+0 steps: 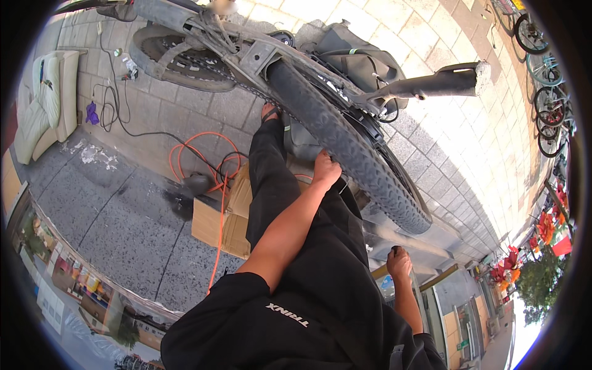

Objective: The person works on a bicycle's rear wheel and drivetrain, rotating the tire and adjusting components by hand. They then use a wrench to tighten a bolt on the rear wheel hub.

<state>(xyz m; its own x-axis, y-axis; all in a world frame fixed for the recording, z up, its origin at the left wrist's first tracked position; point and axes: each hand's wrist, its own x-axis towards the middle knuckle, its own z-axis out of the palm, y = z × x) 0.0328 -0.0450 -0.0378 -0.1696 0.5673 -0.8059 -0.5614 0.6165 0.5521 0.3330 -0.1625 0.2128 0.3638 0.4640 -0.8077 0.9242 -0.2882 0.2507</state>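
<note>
In front of me a bicycle stands with its thick knobby rear tire slanting from upper left to lower right. My left hand is closed right beside the tire's near side. What its fingers hold, if anything, is hidden. Farther right and lower, apart from the wheel, my right hand is closed around a small dark thing that pokes out at the top; its kind is too small to make out. The bike's chain and dusty frame lie beyond the tire.
Orange hose and black cable coil on the paving to the left, near cardboard by my legs. A worn armchair stands far left. A dark bag sits behind the bike. Parked bicycles line the far right.
</note>
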